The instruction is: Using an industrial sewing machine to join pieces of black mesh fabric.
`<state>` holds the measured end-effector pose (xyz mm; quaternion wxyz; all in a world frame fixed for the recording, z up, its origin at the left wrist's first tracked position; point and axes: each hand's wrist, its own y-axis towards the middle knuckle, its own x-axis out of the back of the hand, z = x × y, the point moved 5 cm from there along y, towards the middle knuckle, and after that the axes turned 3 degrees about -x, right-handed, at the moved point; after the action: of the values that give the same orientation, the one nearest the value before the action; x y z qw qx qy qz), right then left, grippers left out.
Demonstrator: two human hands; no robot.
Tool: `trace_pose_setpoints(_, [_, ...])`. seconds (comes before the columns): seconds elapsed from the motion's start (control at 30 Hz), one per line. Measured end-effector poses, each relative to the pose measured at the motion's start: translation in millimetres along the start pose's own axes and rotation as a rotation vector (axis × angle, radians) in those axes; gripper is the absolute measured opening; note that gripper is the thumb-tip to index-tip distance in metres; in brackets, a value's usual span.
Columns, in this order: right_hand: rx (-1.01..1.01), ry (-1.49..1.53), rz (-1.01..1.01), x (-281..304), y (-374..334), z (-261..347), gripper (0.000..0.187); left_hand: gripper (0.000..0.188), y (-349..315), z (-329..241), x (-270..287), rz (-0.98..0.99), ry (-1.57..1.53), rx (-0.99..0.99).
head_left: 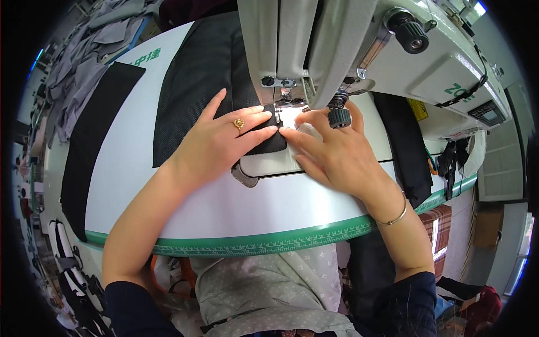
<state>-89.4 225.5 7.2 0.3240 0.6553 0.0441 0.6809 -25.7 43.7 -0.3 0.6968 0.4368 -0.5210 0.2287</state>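
Note:
A black fabric piece (193, 78) lies on the white table of a sewing machine (370, 62), its right edge beside the lit needle and presser foot (278, 114). My left hand (212, 137), with a gold ring, rests flat on this fabric. Its fingers are spread, the tips close to the presser foot. On the other side, my right hand (343, 151) lies on the machine bed with fingers apart and bent. Its index fingertip meets the fabric edge near my left thumb. A round black knob (339, 118) covers part of the right fingers.
A black strip (101, 135) lies along the table's left side, and folded black fabric (405, 151) lies on the right. Grey cloth pieces (92, 62) are heaped at the far left. A green measuring edge (264, 245) borders the table's front. Orange-handled scissors (432, 162) sit at right.

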Motion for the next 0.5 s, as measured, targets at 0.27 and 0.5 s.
trace_pose_setpoints(0.27, [0.118, 0.136, -0.045, 4, -3, 2, 0.020, 0.030, -5, -31, 8, -0.029, -0.038, -0.003])
trace_pose_setpoints(0.5, [0.057, 0.219, 0.013, 3, -1, -1, 0.019, 0.032, -6, -26, 7, -0.003, -0.064, 0.030])
